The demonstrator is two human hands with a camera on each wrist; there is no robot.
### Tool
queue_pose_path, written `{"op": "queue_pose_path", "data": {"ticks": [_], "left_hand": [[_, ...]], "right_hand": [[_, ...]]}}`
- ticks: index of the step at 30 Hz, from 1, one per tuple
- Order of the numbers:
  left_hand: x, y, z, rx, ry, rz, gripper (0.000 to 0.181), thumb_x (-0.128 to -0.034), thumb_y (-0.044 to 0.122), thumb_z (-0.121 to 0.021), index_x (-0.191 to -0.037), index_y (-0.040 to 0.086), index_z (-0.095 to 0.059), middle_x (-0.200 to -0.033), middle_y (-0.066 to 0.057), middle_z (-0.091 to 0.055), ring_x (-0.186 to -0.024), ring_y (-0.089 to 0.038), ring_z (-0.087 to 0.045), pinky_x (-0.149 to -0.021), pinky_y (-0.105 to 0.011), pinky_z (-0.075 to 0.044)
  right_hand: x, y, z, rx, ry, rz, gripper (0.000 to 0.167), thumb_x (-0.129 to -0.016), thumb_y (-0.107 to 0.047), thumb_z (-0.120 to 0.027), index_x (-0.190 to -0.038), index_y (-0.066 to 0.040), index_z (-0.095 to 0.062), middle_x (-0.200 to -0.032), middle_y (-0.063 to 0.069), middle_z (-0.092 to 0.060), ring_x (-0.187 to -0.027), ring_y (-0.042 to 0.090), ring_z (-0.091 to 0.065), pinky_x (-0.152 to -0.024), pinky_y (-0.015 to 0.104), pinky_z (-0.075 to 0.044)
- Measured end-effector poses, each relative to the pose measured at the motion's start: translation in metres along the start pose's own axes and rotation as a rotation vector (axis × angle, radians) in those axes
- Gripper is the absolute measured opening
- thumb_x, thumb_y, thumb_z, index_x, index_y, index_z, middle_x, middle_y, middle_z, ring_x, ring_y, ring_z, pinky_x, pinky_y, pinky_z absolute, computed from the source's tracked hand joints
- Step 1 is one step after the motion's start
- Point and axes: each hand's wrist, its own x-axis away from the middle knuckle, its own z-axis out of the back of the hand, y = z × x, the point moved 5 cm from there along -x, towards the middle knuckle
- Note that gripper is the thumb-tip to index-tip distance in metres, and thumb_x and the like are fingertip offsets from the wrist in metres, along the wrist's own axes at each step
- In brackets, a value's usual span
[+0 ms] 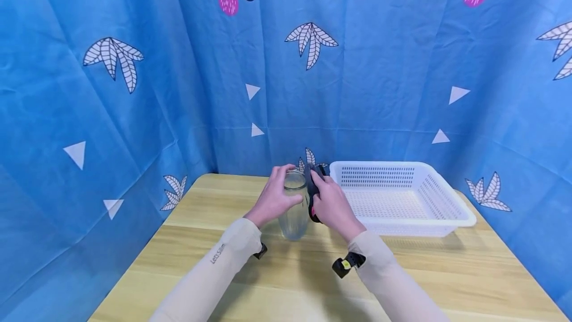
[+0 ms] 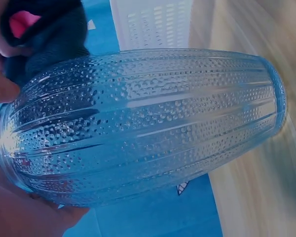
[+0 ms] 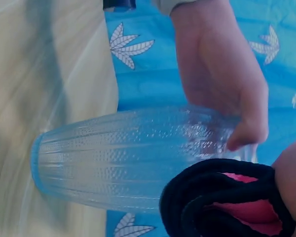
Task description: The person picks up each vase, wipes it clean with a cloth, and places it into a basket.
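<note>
A clear ribbed glass vase (image 1: 293, 223) with a dotted texture stands upright on the wooden table. My left hand (image 1: 273, 197) grips it near the rim, thumb on the near side and fingers round the far side. To the right of the vase, my right hand (image 1: 334, 203) holds a folded black cloth (image 3: 185, 200) with a pink inner side. The cloth is close against the upper part of the vase; whether it touches the glass I cannot tell. In the left wrist view the vase (image 2: 153, 123) fills most of the picture.
A white perforated plastic basket (image 1: 451, 222) sits on the table (image 1: 214, 202) just right of my right hand. Behind and at both sides hangs a blue patterned curtain (image 1: 380, 88). Each wrist wears a black strap, such as the right strap (image 1: 355, 260).
</note>
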Motion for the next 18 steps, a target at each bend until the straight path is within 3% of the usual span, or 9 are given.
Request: {"op": "queue_pose_path", "data": {"ticks": [4, 11, 15, 18], "left_hand": [[0.0, 0.001, 0.002, 0.004, 0.013, 0.01, 0.083, -0.0769, 0.023, -0.075, -0.15, 0.026, -0.036, -0.144, -0.006, -0.042, -0.131, -0.029, -0.048, -0.1, -0.048, -0.047], [0.002, -0.003, -0.003, 0.001, 0.002, 0.01, 0.085, -0.0814, 0.026, -0.076, -0.154, 0.026, -0.031, -0.15, -0.007, -0.039, -0.136, -0.03, -0.046, -0.107, -0.052, -0.044], [0.001, -0.004, -0.004, 0.011, 0.017, -0.014, 0.083, -0.0862, 0.037, -0.077, -0.153, 0.023, -0.031, -0.149, -0.007, -0.039, -0.138, -0.031, -0.044, -0.112, -0.053, -0.039], [0.001, -0.003, -0.003, -0.024, 0.04, -0.037, 0.082, -0.0865, 0.045, -0.076, -0.152, 0.023, -0.033, -0.149, -0.004, -0.041, -0.138, -0.028, -0.042, -0.112, -0.053, -0.038]], "right_hand": [[-0.01, 0.012, -0.014, -0.025, -0.089, -0.072, 0.064, -0.095, -0.002, -0.053, -0.156, -0.012, -0.038, -0.135, 0.028, -0.055, -0.107, 0.036, -0.063, -0.089, 0.048, -0.053], [-0.01, 0.036, -0.045, -0.04, -0.165, -0.095, 0.063, -0.094, 0.001, -0.05, -0.155, -0.001, -0.034, -0.138, 0.033, -0.053, -0.124, 0.04, -0.056, -0.097, 0.051, -0.049], [-0.007, 0.046, -0.06, -0.043, -0.203, -0.117, 0.063, -0.092, 0.001, -0.05, -0.154, 0.002, -0.035, -0.137, 0.034, -0.054, -0.115, 0.037, -0.06, -0.093, 0.05, -0.051], [-0.001, 0.055, -0.073, -0.074, -0.289, -0.152, 0.066, -0.09, 0.002, -0.049, -0.154, 0.001, -0.035, -0.14, 0.031, -0.054, -0.099, 0.033, -0.064, -0.08, 0.047, -0.053]]}}
